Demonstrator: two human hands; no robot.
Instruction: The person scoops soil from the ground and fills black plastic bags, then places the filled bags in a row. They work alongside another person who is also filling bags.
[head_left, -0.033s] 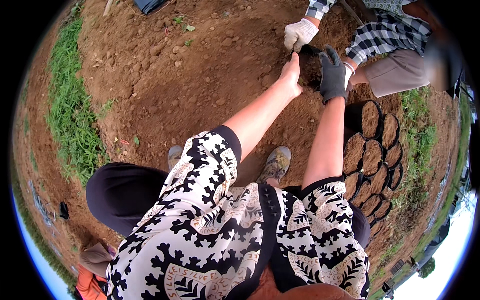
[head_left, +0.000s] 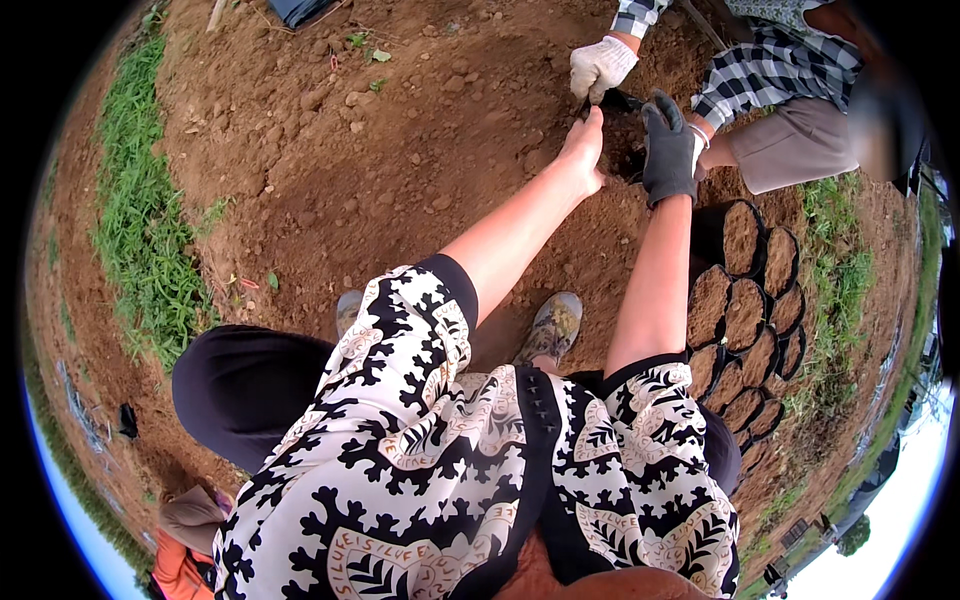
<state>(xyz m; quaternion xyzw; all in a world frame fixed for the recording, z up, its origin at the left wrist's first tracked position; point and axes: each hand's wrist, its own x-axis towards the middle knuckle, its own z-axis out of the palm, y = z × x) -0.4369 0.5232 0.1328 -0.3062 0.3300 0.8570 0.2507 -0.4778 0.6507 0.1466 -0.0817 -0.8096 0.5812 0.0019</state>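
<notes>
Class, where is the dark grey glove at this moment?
In the head view, the dark grey glove is on the wearer's right hand, in the upper right, just above and left of the soil-filled black bags.

Black bag, thin-walled, mostly hidden, amid brown soil.

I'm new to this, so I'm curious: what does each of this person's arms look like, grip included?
The left grip is bare; the right grip wears a dark grey glove reaching the wrist. Both forearms are bare below short, loose sleeves, white with black branching patterns and edged with plain black bands.
</notes>
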